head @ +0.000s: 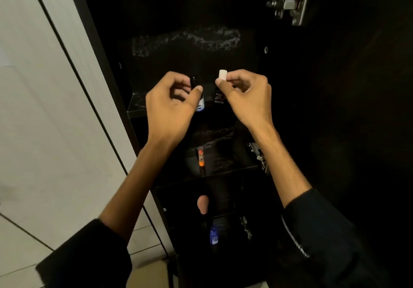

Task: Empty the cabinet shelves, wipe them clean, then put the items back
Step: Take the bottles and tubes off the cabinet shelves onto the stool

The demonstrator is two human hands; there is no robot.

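Two small things sit in our hands. Our left hand pinches an upright dark tube; our right hand pinches a white cap pointing up, above its fingertips.

Dim, warm-toned light comes from the viewer's side, catching the hands and forearms while the black cabinet interior sinks into near darkness. The pale wall at left is brightest. The metal hinge shows glints. Straight edges bow toward the frame borders; lower corners look soft.
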